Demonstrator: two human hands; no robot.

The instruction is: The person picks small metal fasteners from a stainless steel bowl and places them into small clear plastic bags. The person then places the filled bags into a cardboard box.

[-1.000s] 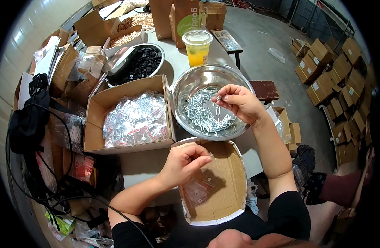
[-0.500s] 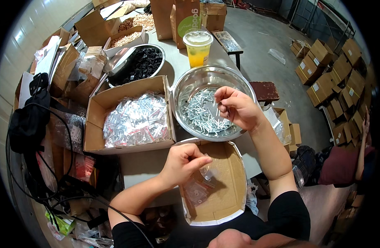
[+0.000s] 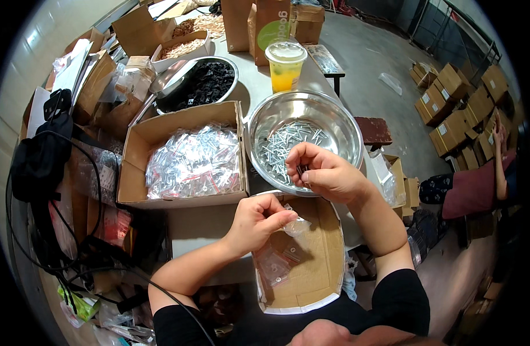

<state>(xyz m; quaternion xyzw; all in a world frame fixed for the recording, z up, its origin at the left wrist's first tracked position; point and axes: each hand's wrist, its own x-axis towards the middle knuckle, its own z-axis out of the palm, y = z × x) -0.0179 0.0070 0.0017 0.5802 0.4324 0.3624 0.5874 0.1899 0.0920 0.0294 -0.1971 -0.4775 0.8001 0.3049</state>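
Left hand (image 3: 253,224) pinches a clear bag (image 3: 298,227) over the cardboard tray (image 3: 321,254), with room near its right wall; right hand (image 3: 327,176), fingers curled around small metal pieces (image 3: 301,169), is above the near rim of the steel bowl (image 3: 349,135), forearm slanting inward.

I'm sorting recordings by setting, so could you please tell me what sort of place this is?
It looks like a workshop or packing area: a steel bowl of loose screw-like metal parts, an open cardboard box full of small clear bags, and cartons piled at the right.
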